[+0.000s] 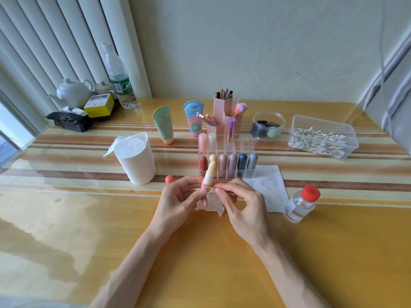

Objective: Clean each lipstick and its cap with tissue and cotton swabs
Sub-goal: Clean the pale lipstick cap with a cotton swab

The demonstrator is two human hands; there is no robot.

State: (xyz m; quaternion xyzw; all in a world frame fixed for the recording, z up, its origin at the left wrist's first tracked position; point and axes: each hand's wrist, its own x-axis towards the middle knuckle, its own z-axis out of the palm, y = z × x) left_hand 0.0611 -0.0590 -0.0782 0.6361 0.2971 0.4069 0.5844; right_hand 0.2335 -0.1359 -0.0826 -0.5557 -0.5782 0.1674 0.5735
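- The uncapped lipstick (210,172) stands upright over the near middle of the table, its pale yellow bullet wound out above a white and pink barrel.
- My left hand (178,196) pinches the barrel low down, with a scrap of tissue (213,207) hanging beneath the fingers.
- My right hand (242,203) pinches what looks like a thin cotton swab (213,186), its tip at the barrel's collar.
- I judge the step to be swabbing round the collar. Next comes a slow turn of the barrel, keeping the swab off the soft bullet.
- The coral cap (170,179) stands just behind my left hand, not yet cleaned, I'd guess.
- Beyond it, the clear organiser (244,143) holds more lipsticks.
- A tissue roll (136,158) stands to the left; a swab box (351,138) and a red-capped bottle (302,203) are to the right.
- The table (200,263) is glossy yellow with stripes, against a pale wall and blinds (55,41).
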